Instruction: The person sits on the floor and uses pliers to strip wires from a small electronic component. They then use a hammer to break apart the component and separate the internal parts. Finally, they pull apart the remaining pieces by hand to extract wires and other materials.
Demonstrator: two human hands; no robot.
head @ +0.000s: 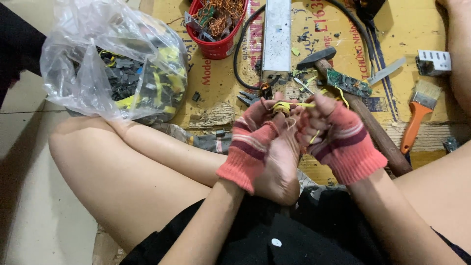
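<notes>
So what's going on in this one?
A person sits on the floor, both hands in pink striped gloves. The left hand and right hand together grip a small yellow-taped coil, with a yellow strip stretched between them. Nearby lie a hammer, a circuit board, a brush, a red basket of copper wire and a plastic bag of parts.
</notes>
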